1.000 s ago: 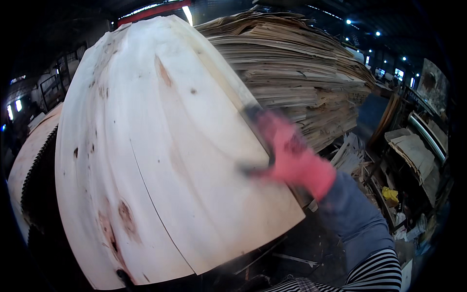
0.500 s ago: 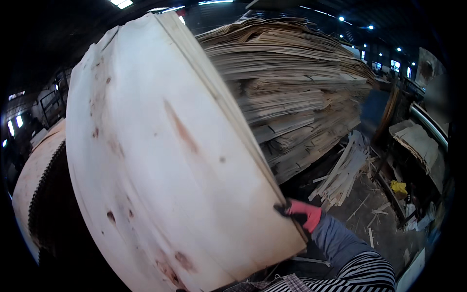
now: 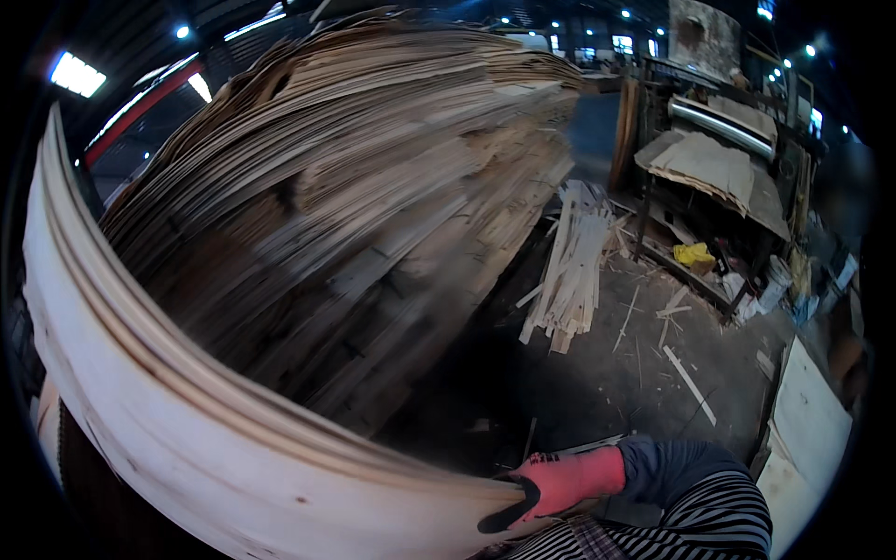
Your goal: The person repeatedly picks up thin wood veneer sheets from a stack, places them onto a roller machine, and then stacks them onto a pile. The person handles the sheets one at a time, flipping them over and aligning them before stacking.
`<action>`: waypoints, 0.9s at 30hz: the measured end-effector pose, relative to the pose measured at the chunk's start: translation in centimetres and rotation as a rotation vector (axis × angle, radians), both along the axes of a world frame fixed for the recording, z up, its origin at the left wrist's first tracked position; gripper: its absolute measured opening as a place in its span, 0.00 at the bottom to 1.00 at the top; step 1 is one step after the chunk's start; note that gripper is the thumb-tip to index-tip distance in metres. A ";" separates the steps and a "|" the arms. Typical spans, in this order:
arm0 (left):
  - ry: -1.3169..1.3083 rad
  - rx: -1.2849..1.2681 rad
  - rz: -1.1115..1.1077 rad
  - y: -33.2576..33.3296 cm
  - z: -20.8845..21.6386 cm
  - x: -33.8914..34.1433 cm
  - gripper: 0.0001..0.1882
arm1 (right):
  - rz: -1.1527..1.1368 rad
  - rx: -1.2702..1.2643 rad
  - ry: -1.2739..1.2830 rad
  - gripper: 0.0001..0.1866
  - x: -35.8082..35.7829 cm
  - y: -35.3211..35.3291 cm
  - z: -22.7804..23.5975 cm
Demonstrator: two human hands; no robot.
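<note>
Several large, pale wood veneer sheets [image 3: 196,439] curve as one bundle from the lower middle up the left side. Layered edges show along the bundle's upper side, and its face has a small dark knot. My right hand [image 3: 560,483], in a pink glove with dark fingertips, is closed on the bundle's near right edge. The thumb lies over the outer face; the other fingers are mostly hidden behind it. No part of my left hand shows.
Behind the sheets rises a tall stack of veneer [image 3: 373,159]. Loose wood strips [image 3: 574,271] lie on the dark floor [image 3: 607,373]. At right stands a machine with a shiny metal roller [image 3: 723,128]; below it is a yellow item [image 3: 693,255]. A pale board [image 3: 810,411] leans at far right.
The bundle has swung left and down, turning from its broad face to its layered edge. My view has turned right. The right hand keeps its grip, now lower in view.
</note>
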State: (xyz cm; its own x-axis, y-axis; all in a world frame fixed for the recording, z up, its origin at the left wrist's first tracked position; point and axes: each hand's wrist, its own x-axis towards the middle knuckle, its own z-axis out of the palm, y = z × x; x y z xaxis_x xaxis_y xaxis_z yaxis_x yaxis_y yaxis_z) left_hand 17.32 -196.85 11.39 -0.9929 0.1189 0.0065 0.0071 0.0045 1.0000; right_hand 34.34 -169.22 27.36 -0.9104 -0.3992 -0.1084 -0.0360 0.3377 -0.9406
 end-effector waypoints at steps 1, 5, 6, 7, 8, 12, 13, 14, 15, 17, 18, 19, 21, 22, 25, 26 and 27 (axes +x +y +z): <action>0.001 0.002 -0.034 2.1 0.0 0.3 0.34 | -0.004 0.039 0.064 0.32 0.7 1.3 0.0; -0.006 0.015 -0.164 10.1 -0.4 2.3 0.34 | -0.026 0.100 0.108 0.33 4.3 6.9 -0.8; -0.010 0.020 -0.200 12.8 -0.7 3.0 0.34 | -0.049 0.103 0.074 0.34 5.3 8.8 -0.5; -0.008 0.028 -0.229 15.4 -0.8 3.5 0.34 | -0.074 0.106 0.040 0.35 6.3 10.7 -0.3; -0.012 0.022 -0.259 18.0 -1.1 4.2 0.34 | -0.098 0.078 0.073 0.35 7.1 12.7 -0.7; -0.033 0.043 -0.429 31.8 -1.8 8.3 0.34 | -0.174 -0.066 0.183 0.35 12.4 23.6 -3.7; -0.040 0.051 -0.458 35.0 -2.0 9.6 0.34 | -0.243 -0.038 0.177 0.34 14.7 26.6 -3.9; -0.051 0.062 -0.493 38.4 -1.9 10.9 0.34 | -0.309 -0.011 0.169 0.34 17.2 29.5 -3.9; -0.060 0.081 -0.514 41.6 -2.0 12.0 0.34 | -0.365 0.022 0.160 0.34 19.2 32.4 -3.4; -0.085 0.123 -0.573 47.3 -1.6 14.1 0.34 | -0.576 0.014 0.147 0.31 23.7 37.7 -3.1; -0.112 0.158 -0.617 50.3 -1.5 15.3 0.34 | -0.679 0.095 0.116 0.31 25.6 40.6 -5.0; -0.134 0.187 -0.634 52.3 -1.6 15.7 0.34 | -0.756 0.168 0.080 0.31 26.9 42.7 -6.4; -0.182 0.276 -0.660 55.5 -1.6 16.5 0.34 | -0.953 0.073 0.091 0.32 30.5 47.5 -6.0; -0.210 0.329 -0.673 57.1 -1.7 16.6 0.34 | -1.073 0.068 0.122 0.32 31.8 50.1 -7.3; -0.331 0.562 -0.772 62.3 -3.3 16.0 0.34 | -1.348 -0.160 0.239 0.29 33.3 57.4 -8.5; -0.380 0.685 -0.836 64.1 -3.9 15.4 0.34 | -1.415 -0.218 0.290 0.27 33.4 60.3 -10.4; -0.443 0.790 -0.910 66.9 -4.3 14.3 0.34 | -1.484 -0.273 0.345 0.26 33.4 63.1 -10.9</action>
